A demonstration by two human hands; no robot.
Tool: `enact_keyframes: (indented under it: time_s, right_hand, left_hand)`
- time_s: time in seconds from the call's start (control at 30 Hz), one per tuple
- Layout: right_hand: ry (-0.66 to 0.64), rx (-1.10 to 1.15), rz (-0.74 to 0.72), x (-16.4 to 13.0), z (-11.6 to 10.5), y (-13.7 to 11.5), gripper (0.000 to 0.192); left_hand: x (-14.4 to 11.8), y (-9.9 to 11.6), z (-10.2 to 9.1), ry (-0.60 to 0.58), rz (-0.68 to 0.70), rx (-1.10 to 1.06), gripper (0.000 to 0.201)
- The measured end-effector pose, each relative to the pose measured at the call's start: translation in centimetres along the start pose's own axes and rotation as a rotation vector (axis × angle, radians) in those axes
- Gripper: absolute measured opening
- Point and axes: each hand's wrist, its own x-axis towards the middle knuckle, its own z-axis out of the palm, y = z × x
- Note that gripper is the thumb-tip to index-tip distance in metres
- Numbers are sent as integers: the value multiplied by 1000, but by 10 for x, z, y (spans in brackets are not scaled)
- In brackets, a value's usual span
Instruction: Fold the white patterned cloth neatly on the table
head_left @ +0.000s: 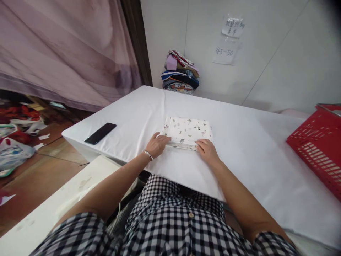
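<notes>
A folded white cloth with small printed figures (188,131) lies flat on the white table (239,149) in front of me. My left hand (157,145), with a bracelet at the wrist, rests on the cloth's near left corner, fingers flat. My right hand (207,151) presses on the near right edge of the same cloth, fingers laid on it. Neither hand lifts the cloth; both lie on top of its near edge.
A black phone (100,133) lies near the table's left edge. A stack of folded colourful clothes (180,73) stands at the far corner against the wall. A red plastic basket (318,145) sits at the right. Paper notes (226,51) hang on the wall. Bags lie on the floor at left.
</notes>
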Motion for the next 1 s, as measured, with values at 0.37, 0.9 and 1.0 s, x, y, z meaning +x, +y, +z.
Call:
enact_keyframes:
  time_s: [0.37, 0.9, 1.0]
  right_hand:
    - [22, 83, 0, -5, -2, -2, 27]
    - [-33, -48, -34, -2, 0, -3, 30]
    - [-13, -102, -53, -3, 2, -4, 30]
  left_hand:
    - [4, -12, 8, 48, 10, 14, 31]
    - [14, 10, 18, 54, 124, 76, 45]
    - [24, 8, 20, 84, 200, 70, 39]
